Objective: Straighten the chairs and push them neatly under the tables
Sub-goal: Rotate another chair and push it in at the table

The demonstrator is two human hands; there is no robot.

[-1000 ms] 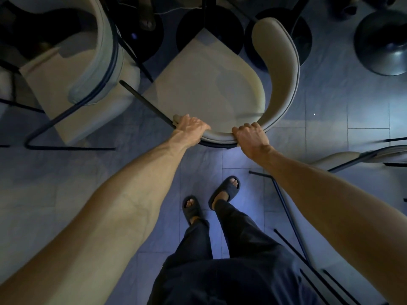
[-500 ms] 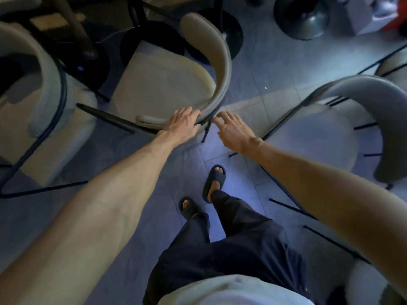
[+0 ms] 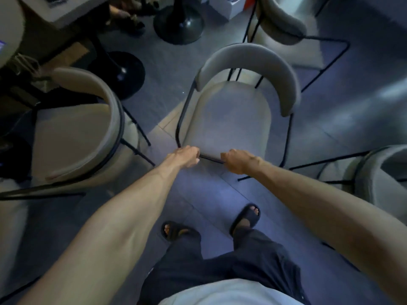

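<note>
A beige chair (image 3: 229,119) with a curved backrest and thin black frame stands in the middle of the floor, its backrest on the far side and its seat front toward me. My left hand (image 3: 184,156) grips the near left corner of the seat front. My right hand (image 3: 236,160) grips the front edge a little to the right of it. Both sets of fingers curl round the rim. A second beige chair (image 3: 74,133) stands to the left, its seat partly under the table (image 3: 50,12) at the top left.
Two black round table bases (image 3: 178,25) (image 3: 123,73) stand on the grey tile floor beyond the chairs. Another chair (image 3: 284,25) is at the top right and one more (image 3: 378,175) at the right edge. My feet in dark sandals stand just behind the hands.
Both hands have let go of the left chair's backrest and moved right to the middle chair, where they now grip the seat's front edge. The view has swung right.
</note>
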